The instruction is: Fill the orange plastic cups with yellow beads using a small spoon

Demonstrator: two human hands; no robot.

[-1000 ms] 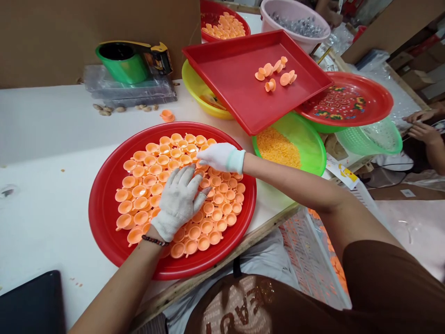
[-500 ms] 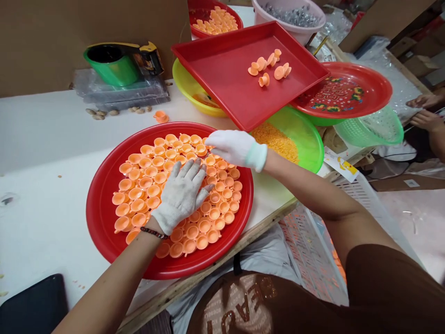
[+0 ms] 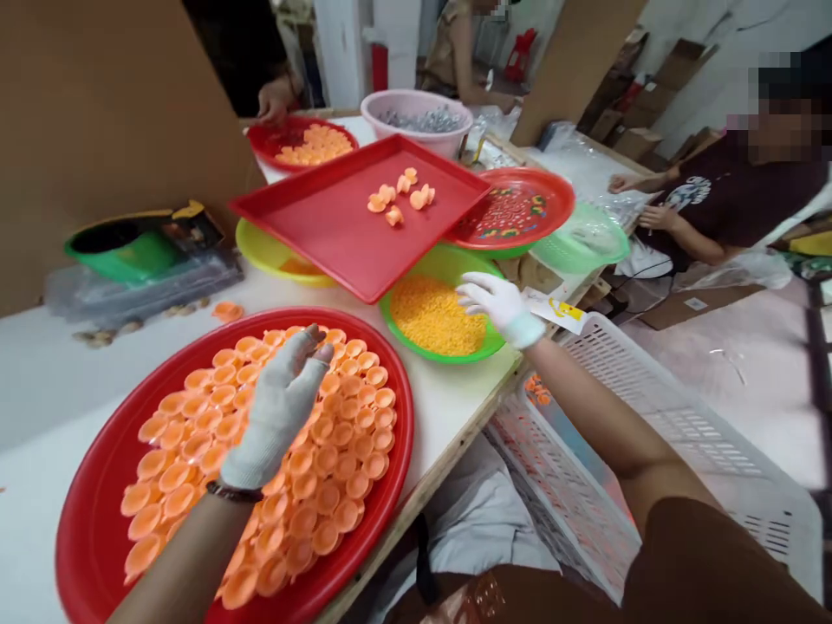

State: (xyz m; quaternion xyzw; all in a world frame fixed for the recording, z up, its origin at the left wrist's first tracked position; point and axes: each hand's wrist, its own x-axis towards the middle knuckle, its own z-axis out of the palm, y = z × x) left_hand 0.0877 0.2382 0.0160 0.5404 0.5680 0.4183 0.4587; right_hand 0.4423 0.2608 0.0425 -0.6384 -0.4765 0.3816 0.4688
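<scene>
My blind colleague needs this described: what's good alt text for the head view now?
A gloved left hand is over small orange cups crowded in a round red tray; the gloved right hand is open near a green bowl of yellow granules.

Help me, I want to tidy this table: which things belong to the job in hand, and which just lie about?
Likely part of the job:
round red tray
orange cups, under the left hand
green bowl
yellow pellets, near the right hand

Likely just lying about:
nut-like pieces
printed card
green roll, perhaps tape
</scene>
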